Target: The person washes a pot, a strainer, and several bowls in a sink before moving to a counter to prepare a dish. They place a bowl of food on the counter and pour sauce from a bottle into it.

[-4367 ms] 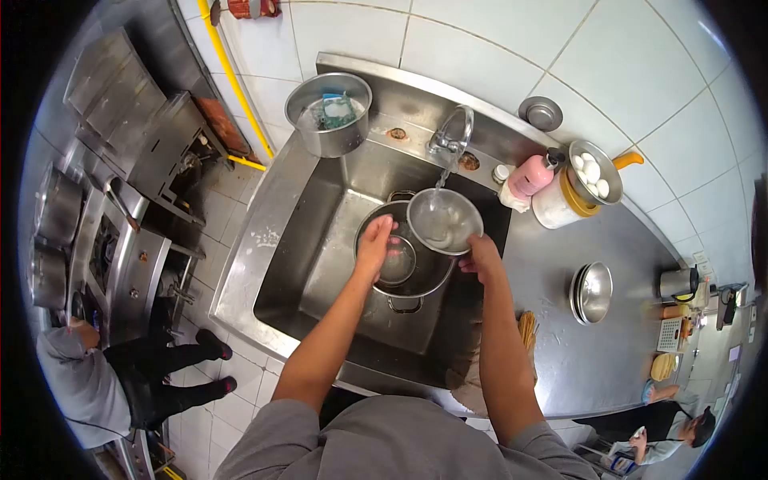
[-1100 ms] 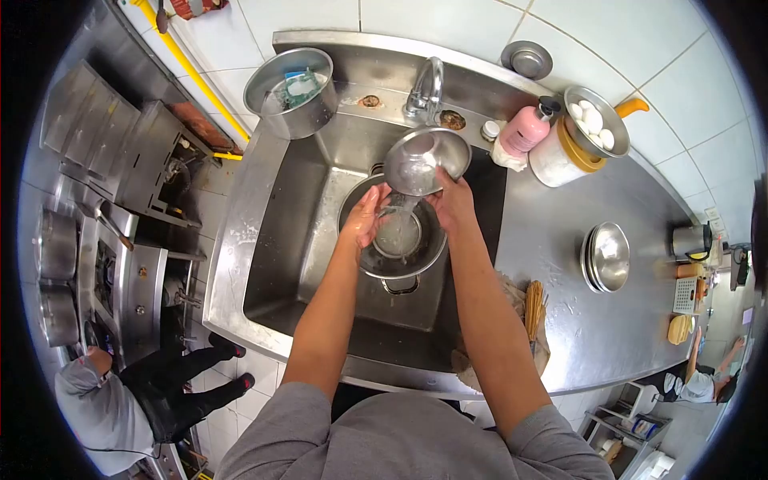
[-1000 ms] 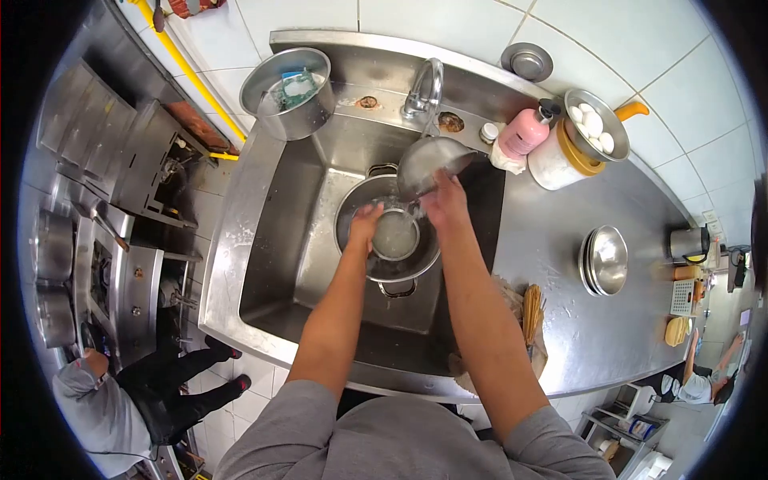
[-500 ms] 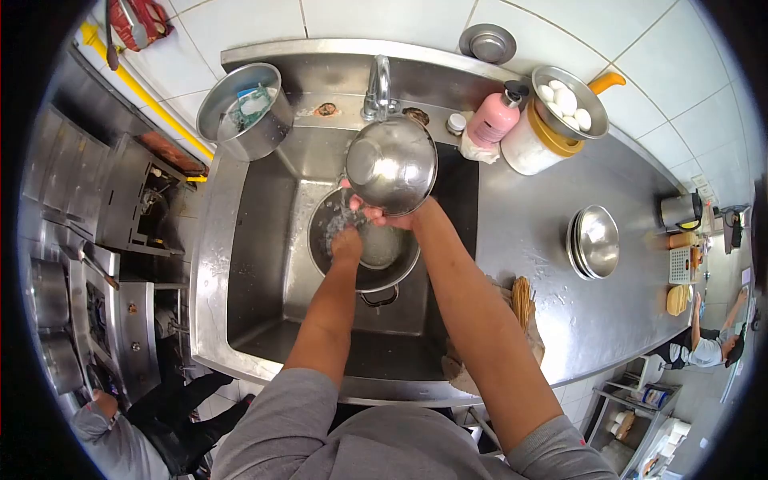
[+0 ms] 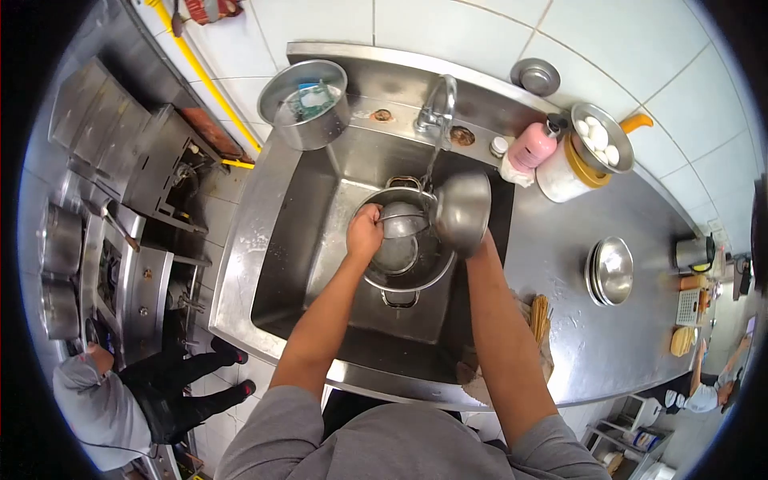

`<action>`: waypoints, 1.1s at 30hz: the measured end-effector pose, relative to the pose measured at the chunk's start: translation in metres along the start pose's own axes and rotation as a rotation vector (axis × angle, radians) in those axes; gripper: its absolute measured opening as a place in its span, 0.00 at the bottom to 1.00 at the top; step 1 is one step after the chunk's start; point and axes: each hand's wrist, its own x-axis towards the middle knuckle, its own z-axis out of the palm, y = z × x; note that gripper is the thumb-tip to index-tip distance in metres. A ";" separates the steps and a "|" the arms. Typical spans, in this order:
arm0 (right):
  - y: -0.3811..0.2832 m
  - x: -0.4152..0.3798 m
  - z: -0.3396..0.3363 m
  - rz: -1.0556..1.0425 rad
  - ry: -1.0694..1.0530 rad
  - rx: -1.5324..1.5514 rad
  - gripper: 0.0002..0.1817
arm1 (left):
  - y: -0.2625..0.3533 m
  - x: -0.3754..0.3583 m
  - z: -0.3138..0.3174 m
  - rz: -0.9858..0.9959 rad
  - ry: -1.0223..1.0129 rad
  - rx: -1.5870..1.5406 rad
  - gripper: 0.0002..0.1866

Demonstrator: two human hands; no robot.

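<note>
My right hand point(image 5: 481, 245) holds a shiny metal bowl point(image 5: 465, 214) tilted on its side over the right rim of a large two-handled pot point(image 5: 436, 282). The hand is largely hidden behind the bowl. My left hand point(image 5: 366, 230) is closed on the edge of another metal bowl point(image 5: 404, 222) inside the pot. Below that bowl, a further round metal piece point(image 5: 395, 256) lies in the pot. Water runs from the faucet point(image 5: 438, 112) down beside the tilted bowl. The pot stands in the steel sink point(image 5: 320, 264).
A deep metal pot point(image 5: 308, 132) with a scrubber sits at the sink's back left corner. At the right are a pink pump bottle point(image 5: 532, 148), a pan of eggs point(image 5: 600, 140), stacked bowls point(image 5: 612, 272) and a bundle of sticks point(image 5: 541, 316). Another person point(image 5: 112, 408) stands at lower left.
My right hand has turned its bowl sideways and moved it right, out from over the pot's middle. My left hand has come up to the pot's left side, gripping another bowl.
</note>
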 end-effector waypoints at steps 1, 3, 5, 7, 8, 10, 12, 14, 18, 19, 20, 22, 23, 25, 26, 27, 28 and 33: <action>-0.023 -0.004 -0.006 0.223 0.028 0.509 0.11 | -0.006 0.001 0.004 -0.090 0.027 -0.152 0.09; -0.062 -0.019 -0.012 0.456 0.047 1.009 0.12 | -0.003 0.007 0.008 -0.284 0.031 -0.348 0.08; -0.090 -0.032 -0.017 0.352 0.240 0.942 0.17 | -0.010 0.016 0.031 -0.486 0.062 -0.814 0.08; -0.110 -0.041 -0.033 0.297 0.119 1.101 0.21 | 0.033 0.025 0.014 -0.584 0.002 -1.094 0.10; -0.118 -0.046 -0.037 0.289 0.166 1.055 0.20 | 0.051 0.030 0.009 -0.678 -0.074 -1.369 0.13; -0.137 -0.050 -0.041 0.389 0.420 0.953 0.19 | 0.061 0.045 0.023 -0.713 -0.077 -1.392 0.16; -0.153 -0.059 -0.047 0.486 0.677 0.839 0.18 | 0.079 0.062 0.033 -0.678 -0.172 -1.442 0.17; -0.164 -0.067 -0.056 0.354 0.657 0.580 0.16 | 0.097 0.075 0.036 -0.654 -0.261 -1.545 0.18; -0.172 -0.068 -0.062 0.379 0.827 0.354 0.17 | 0.125 0.085 0.033 -0.731 -0.350 -1.583 0.21; -0.174 -0.066 -0.060 0.377 0.835 0.353 0.17 | 0.136 0.086 0.027 -0.731 -0.358 -1.582 0.21; -0.173 -0.061 -0.055 0.342 0.798 0.288 0.18 | 0.145 0.086 0.021 -0.772 -0.320 -1.603 0.21; -0.174 -0.048 -0.041 0.312 0.762 0.227 0.20 | 0.145 0.089 0.024 -0.818 -0.280 -1.618 0.21; -0.175 -0.041 -0.033 0.314 0.740 0.154 0.21 | 0.139 0.091 0.029 -0.741 -0.266 -1.685 0.19; -0.177 -0.026 -0.014 0.323 0.718 0.085 0.22 | 0.118 0.098 0.042 -0.622 -0.376 -1.767 0.16; -0.178 -0.018 -0.004 0.281 0.702 0.041 0.23 | 0.107 0.099 0.045 -0.629 -0.376 -1.763 0.16; -0.178 -0.009 0.007 0.241 0.687 -0.004 0.24 | 0.105 0.098 0.038 -0.578 -0.383 -1.720 0.16; -0.177 -0.002 0.018 0.203 0.669 -0.048 0.25 | 0.103 0.095 0.032 -0.529 -0.390 -1.676 0.16; -0.165 0.028 0.063 0.059 0.419 -0.459 0.31 | 0.114 0.084 -0.023 -0.687 -0.294 -1.267 0.31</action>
